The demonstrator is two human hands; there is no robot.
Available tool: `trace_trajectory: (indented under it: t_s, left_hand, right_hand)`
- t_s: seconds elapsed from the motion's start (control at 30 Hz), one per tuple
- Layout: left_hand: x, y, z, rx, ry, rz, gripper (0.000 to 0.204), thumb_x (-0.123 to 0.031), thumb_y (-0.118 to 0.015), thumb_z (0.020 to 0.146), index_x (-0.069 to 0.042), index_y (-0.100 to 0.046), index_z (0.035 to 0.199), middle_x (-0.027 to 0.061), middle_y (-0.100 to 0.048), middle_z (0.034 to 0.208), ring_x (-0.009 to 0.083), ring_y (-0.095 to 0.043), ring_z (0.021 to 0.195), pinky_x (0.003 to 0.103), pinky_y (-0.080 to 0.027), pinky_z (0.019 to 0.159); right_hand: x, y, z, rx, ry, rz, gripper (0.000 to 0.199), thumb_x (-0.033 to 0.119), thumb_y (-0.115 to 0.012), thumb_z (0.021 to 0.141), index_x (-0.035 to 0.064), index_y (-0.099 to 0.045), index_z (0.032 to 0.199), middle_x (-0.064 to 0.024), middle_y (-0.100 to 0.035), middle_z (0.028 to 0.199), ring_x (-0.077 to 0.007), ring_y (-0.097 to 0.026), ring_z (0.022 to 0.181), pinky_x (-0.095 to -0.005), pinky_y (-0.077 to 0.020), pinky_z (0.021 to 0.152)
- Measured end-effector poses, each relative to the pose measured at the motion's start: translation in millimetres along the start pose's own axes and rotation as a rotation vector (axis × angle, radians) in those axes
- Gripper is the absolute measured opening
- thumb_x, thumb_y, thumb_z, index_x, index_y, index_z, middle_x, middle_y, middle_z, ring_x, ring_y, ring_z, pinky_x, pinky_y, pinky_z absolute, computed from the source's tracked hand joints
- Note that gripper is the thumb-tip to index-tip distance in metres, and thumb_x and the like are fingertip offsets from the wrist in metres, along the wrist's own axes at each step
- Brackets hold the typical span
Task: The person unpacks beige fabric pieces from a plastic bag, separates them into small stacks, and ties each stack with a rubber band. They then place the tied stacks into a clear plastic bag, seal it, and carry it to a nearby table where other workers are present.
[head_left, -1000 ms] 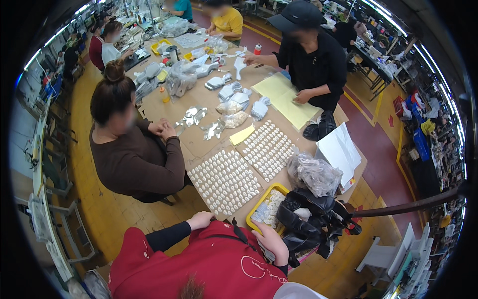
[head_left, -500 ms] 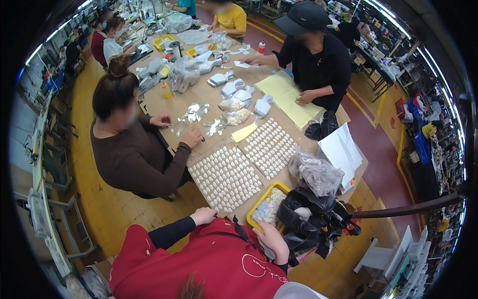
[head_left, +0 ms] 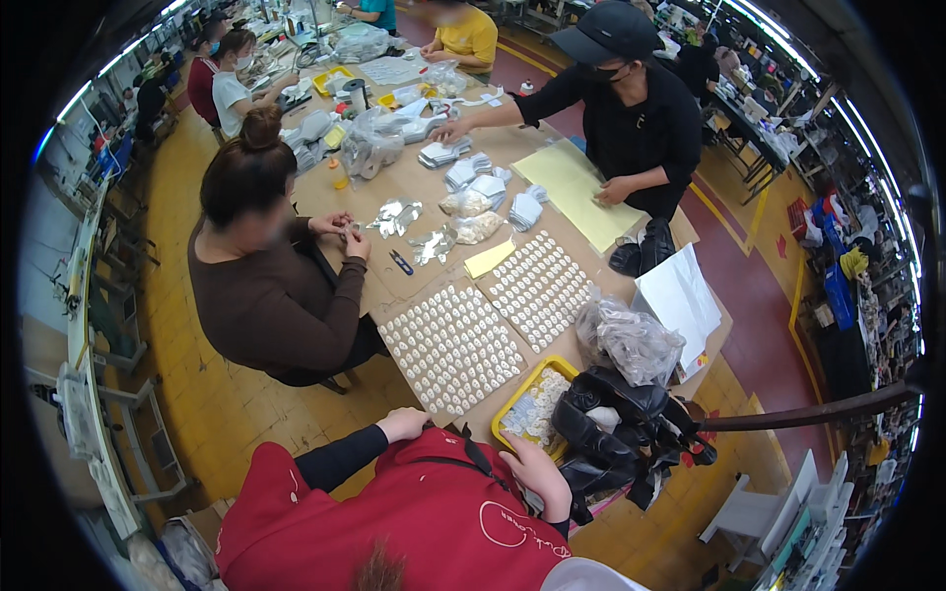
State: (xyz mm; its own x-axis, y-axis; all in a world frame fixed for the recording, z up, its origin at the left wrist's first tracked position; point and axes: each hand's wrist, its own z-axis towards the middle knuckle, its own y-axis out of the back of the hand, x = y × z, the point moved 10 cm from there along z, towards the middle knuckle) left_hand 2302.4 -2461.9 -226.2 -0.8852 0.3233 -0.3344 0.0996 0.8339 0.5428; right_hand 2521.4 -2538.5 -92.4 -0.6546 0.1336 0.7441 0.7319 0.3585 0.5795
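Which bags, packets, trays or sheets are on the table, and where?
Yellow tray: by the right hand, rectangular, holding small white pieces.
Clear plastic bag: near table corner, crumpled, full.
Silver foil packets: mid-table, flat, shiny.
Yellow sheet: far side, large, rectangular.
White sheets: table's right edge.
Left hand: at the table edge.

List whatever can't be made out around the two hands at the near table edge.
- Left hand, head view: fingers curl over the table edge, so its grip is hidden.
- Right hand: its back faces up, hiding whatever lies under the palm.
- Yellow plastic tray: its right part is covered by the black crumpled bag.
- Rows of small white pieces: too small to identify.
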Motion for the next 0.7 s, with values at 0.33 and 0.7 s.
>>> trace_trajectory:
  t_s: [0.33,0.7]
  left_hand:
    - [2,-1,-7,0.148,0.081,-0.111,0.055,-0.024,-0.066,0.086,-0.017,-0.053,0.14,0.0181,-0.068,0.117,0.0321,-0.068,0.105,0.043,-0.055,0.087]
    - [77,383,112,-0.665,0.225,-0.127,0.083,-0.028,-0.055,0.091,-0.024,-0.008,0.159,0.0201,-0.07,0.105,0.0329,-0.07,0.095,0.046,-0.054,0.081]
  right_hand:
    - [-6,-7,-4,0.014,0.005,-0.007,0.047,0.027,-0.058,0.095,0.0056,-0.052,0.136,-0.023,-0.059,0.128,-0.0395,-0.056,0.118,-0.0429,-0.0449,0.1]
    - [3,4,-16,0.001,0.016,-0.044,0.049,0.025,-0.059,0.096,0.0018,-0.05,0.138,-0.0253,-0.06,0.125,-0.0403,-0.057,0.116,-0.0421,-0.0451,0.1]
